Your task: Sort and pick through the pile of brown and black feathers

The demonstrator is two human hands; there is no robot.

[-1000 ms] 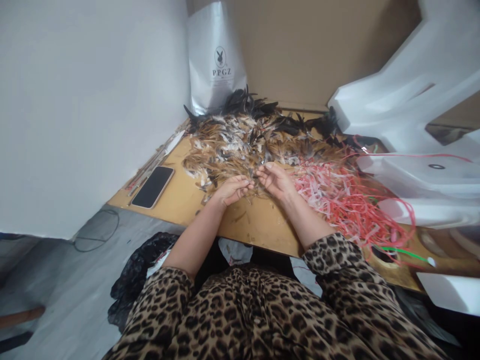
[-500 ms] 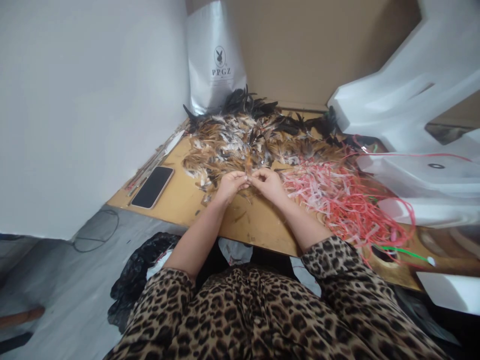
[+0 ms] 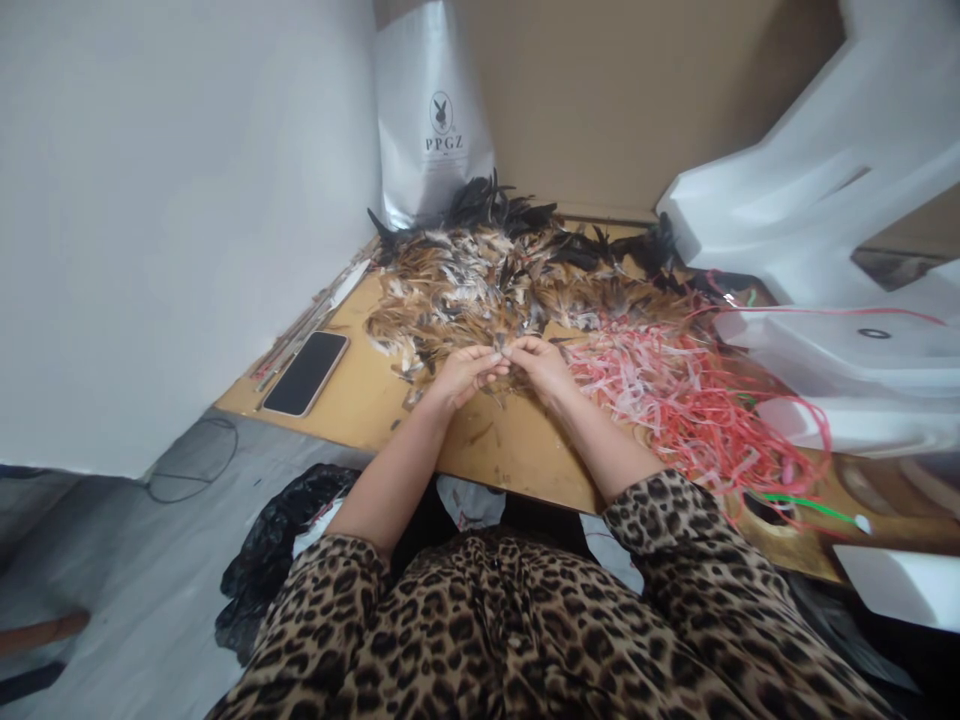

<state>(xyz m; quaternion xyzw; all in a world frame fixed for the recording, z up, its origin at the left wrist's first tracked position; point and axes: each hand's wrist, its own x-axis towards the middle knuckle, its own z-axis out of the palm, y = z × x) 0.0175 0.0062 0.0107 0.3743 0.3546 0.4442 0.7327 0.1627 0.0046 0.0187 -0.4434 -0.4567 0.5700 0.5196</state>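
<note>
over the near edge of the wooden table (image 3: 360, 405), the left hand (image 3: 466, 376) and the right hand (image 3: 541, 370) met at their fingertips, just in front of a heap of brown, white and grey feathers (image 3: 450, 275). on each hand the thumb and forefinger were pressed together, the other fingers curled in; a small greyish tuft (image 3: 500, 341) showed at the tips, but whether it was pinched there or belonged to the heap behind could not be told. the heap spread across the middle of the table, with black feathers (image 3: 487, 203) along its far side, near a silvery bag (image 3: 431, 130) lettered ppgz. beside the right forearm lay a tangle of pink and white strips (image 3: 667, 400), and a green strip (image 3: 810, 505) lay near its lower end. well to the left of the hands, a phone (image 3: 307, 373) rested dark-screened on the bare wood.
</note>
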